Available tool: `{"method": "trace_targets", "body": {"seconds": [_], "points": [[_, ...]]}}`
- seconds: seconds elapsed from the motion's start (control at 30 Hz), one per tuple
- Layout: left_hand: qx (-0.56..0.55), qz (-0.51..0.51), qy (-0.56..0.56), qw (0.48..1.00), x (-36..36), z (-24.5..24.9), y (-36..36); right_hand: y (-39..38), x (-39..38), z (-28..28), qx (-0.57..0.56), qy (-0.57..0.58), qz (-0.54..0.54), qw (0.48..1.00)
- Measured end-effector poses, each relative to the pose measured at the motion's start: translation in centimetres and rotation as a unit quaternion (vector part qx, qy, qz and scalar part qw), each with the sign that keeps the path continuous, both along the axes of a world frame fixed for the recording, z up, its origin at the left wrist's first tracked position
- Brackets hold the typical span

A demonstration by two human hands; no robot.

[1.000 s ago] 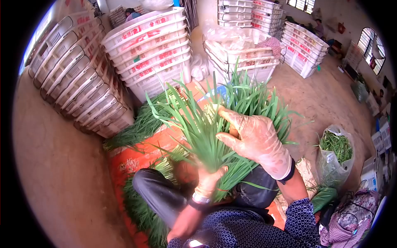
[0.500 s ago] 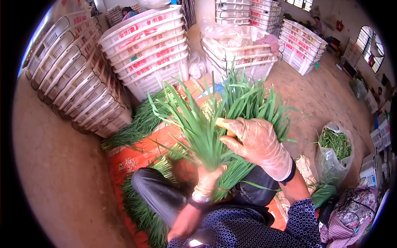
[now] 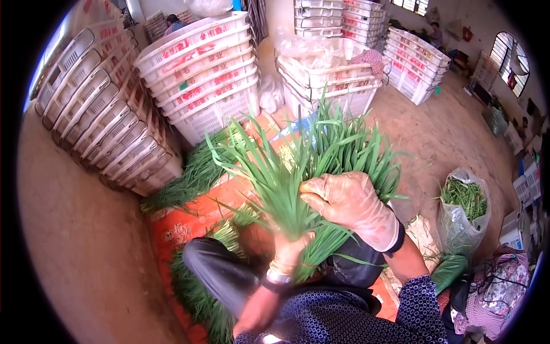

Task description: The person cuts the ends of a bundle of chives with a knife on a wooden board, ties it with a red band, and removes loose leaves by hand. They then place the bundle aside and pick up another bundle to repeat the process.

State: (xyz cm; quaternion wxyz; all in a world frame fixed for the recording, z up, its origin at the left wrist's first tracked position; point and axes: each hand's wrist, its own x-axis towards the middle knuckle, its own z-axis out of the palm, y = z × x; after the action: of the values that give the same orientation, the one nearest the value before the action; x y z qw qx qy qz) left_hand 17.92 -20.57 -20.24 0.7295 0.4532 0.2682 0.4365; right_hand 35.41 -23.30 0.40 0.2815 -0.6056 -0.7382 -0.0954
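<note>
My left hand (image 3: 288,247), in a thin glove, is closed around the lower part of a bunch of garlic chives (image 3: 279,192), whose leaves fan upward. At the right side of that bunch, my gloved right hand (image 3: 355,203) has its thumb and fingers pinched together on the leaves; the fingertips are partly hidden. Behind and below the right hand lies a large heap of garlic chives (image 3: 349,143), reaching over my leg. More chives (image 3: 200,286) lie by my other knee on an orange sheet (image 3: 200,200).
Stacked white crates (image 3: 200,74) stand in front, with another tall stack (image 3: 103,109) at the left. Crates with plastic bags (image 3: 315,54) are beyond the heap. At right are a clear bag of greens (image 3: 465,200) and a cloth bundle (image 3: 495,292). Other people sit far back.
My right hand has moved slightly down, and its fingers have curled in more tightly against the bunch. My left hand keeps its grip in nearly the same place.
</note>
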Motion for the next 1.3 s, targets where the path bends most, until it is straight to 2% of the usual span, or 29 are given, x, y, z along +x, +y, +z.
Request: {"method": "trace_targets", "body": {"seconds": [0.07, 0.17, 0.2, 0.23, 0.3, 0.43, 0.47, 0.57, 0.77, 0.9, 1.1, 1.13, 1.17, 1.2, 1.23, 1.27, 1.3], "points": [[0.002, -0.001, -0.006, 1.0, 0.1, -0.2, 0.1, 0.1, 0.0, -0.2, 0.006, 0.008, 0.005, 1.0], [-0.019, -0.015, -0.019, 1.0, 0.1, 0.4, 0.1, -0.3, -0.5, 0.3, -0.028, 0.167, 0.011, 0.985], [-0.023, -0.018, -0.016, 0.999, 0.0, 0.4, 0.2, -0.5, -0.7, 0.5, -0.048, 0.273, 0.009, 0.961], [-0.026, -0.018, -0.016, 0.999, 0.0, 0.5, 0.2, -1.1, -0.6, 1.9, -0.156, 0.487, 0.0, 0.86], [-0.028, -0.014, -0.018, 0.999, 0.0, 0.8, 0.1, -1.7, 0.0, 2.8, -0.07, 0.456, 0.043, 0.886], [-0.002, -0.003, 0.024, 1.0, 0.1, 0.0, 0.1, -1.0, -0.9, 3.8, 0.054, 0.244, 0.045, 0.967], [0.005, -0.005, 0.032, 0.999, 0.0, -0.3, 0.1, -0.8, -0.5, 4.2, 0.045, 0.179, 0.017, 0.983], [0.021, -0.016, 0.024, 0.999, 0.1, -0.4, 0.1, -0.5, -0.3, 4.5, 0.003, 0.117, -0.045, 0.992], [0.032, -0.011, 0.033, 0.999, 0.0, -1.2, 0.0, -0.4, 0.0, 3.1, -0.019, 0.112, -0.039, 0.993], [0.013, -0.02, 0.039, 0.999, -0.1, 0.5, -0.3, -0.3, 0.0, 2.8, -0.024, 0.131, -0.037, 0.99], [0.023, -0.027, 0.054, 0.998, -0.2, 1.1, 0.0, 0.0, 0.3, 2.4, 0.0, 0.09, -0.051, 0.995], [0.026, -0.022, 0.046, 0.998, -0.1, 1.8, -0.1, 0.0, 0.3, 2.1, -0.002, 0.183, -0.01, 0.983], [0.016, -0.026, 0.044, 0.999, -0.2, 2.5, -0.2, -0.2, 0.4, 2.5, -0.041, 0.33, 0.007, 0.943], [0.005, -0.03, 0.042, 0.999, -0.2, 3.2, -0.3, -0.7, 0.5, 3.5, -0.081, 0.469, 0.023, 0.879], [-0.005, -0.034, 0.04, 0.999, -0.1, 3.6, -0.3, -1.2, 0.4, 4.6, -0.12, 0.595, 0.038, 0.794], [-0.006, -0.046, 0.036, 0.998, -0.1, 3.7, -0.3, -1.7, 0.3, 5.5, -0.063, 0.633, 0.091, 0.766], [-0.007, -0.059, 0.044, 0.997, -0.1, 3.3, -0.2, -2.4, 0.2, 6.2, -0.062, 0.645, 0.101, 0.755]]}}
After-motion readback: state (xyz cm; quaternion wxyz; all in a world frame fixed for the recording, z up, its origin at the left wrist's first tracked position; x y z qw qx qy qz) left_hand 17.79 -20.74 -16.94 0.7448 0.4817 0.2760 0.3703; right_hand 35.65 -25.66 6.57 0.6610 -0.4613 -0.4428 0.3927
